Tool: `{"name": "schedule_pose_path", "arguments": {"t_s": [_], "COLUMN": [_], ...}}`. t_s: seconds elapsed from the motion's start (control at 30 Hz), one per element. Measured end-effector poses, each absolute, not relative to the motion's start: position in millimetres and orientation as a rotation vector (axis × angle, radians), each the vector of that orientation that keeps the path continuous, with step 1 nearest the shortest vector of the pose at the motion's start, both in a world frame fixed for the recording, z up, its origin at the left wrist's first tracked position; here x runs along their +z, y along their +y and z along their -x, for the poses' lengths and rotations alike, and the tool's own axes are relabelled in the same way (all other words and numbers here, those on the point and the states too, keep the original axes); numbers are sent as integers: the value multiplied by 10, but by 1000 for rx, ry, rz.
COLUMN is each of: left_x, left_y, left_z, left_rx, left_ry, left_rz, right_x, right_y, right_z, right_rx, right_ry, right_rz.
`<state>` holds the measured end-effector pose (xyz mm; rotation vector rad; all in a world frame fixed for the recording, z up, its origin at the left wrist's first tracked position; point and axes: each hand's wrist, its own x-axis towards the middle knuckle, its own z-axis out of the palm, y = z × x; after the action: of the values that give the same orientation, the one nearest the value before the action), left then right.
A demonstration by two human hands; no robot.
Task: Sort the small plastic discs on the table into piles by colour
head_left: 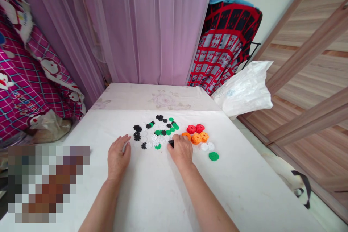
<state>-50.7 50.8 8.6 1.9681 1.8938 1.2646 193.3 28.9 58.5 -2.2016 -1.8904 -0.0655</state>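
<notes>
My right hand (182,149) is closed at the right edge of a spread of small notched discs, its fingers gripping a black disc (171,144). Left of the spread, my left hand (118,154) rests on the table with fingers stretched out and the thumb apart; a pale patch shows in the gap. Between my hands lie loose white discs (154,140), black discs (137,128) and green discs (174,127), some overlapping. Beyond my right hand sit grouped red discs (195,128), orange discs (197,138), a white pair (207,146) and a green stack (214,156).
A white cloth covers the table (152,195), with a flowered section (165,99) at its far end. Purple curtains (152,25) hang behind it. A white plastic bag (244,88) stands by the far right corner, near wooden doors (307,79). Pink patterned fabric (35,72) hangs left.
</notes>
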Motion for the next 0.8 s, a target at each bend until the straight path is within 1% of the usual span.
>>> {"name": "schedule_pose_path", "arguments": {"t_s": [0.17, 0.33, 0.43, 0.5, 0.67, 0.8], "left_x": [72, 90, 101, 102, 110, 136], "left_y": [509, 501, 492, 490, 490, 473], "left_z": [509, 505, 503, 502, 495, 486], "left_rx": [1288, 1285, 1292, 1297, 1295, 1289], "left_ry": [1879, 1866, 1870, 1868, 1861, 1866], "left_rz": [-1941, -1955, -1946, -1942, -1941, -1925], "right_x": [544, 568, 610, 595, 394, 343], "right_y": [282, 250, 215, 177, 47, 4], "right_z": [-1949, -1995, -2046, -2103, -2206, -2172], "right_rx": [-86, -76, -44, 79, 556, 634], "right_ry": [-1896, -1927, -1800, -1612, -1136, -1084], "right_rz": [2192, 2014, 1894, 1827, 1733, 1818]}}
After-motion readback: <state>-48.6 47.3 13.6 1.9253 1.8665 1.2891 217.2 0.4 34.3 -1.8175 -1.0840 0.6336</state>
